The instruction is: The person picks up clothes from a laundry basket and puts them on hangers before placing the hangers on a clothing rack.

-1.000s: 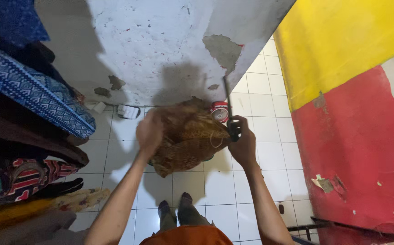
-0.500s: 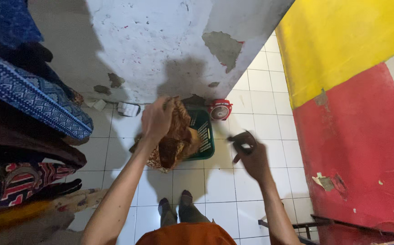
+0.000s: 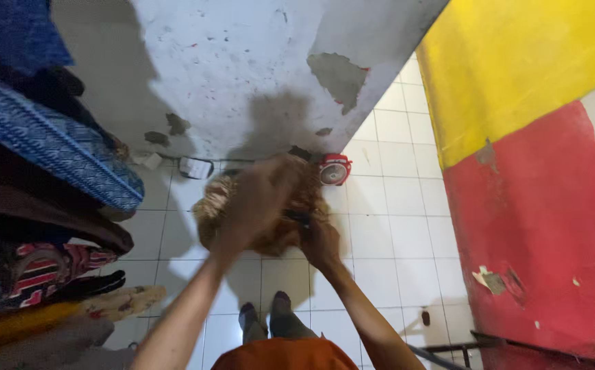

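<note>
A brown patterned cloth hangs bunched in front of me above the tiled floor, blurred by motion. My left hand grips it from the top and covers much of it. My right hand is just below and to the right, against the cloth's lower edge. It holds a black hanger, of which only a short dark piece shows between the hands. The cloth hides whatever sits on the floor behind it.
A small red fan stands on the floor by the peeling white wall, and a white object lies to its left. Folded and hanging fabrics fill the left side. A yellow and red wall closes the right. My feet are below.
My right hand swung in from the right with the black hanger and met the cloth. My left hand lifted the cloth, which now covers the green basket seen earlier.
</note>
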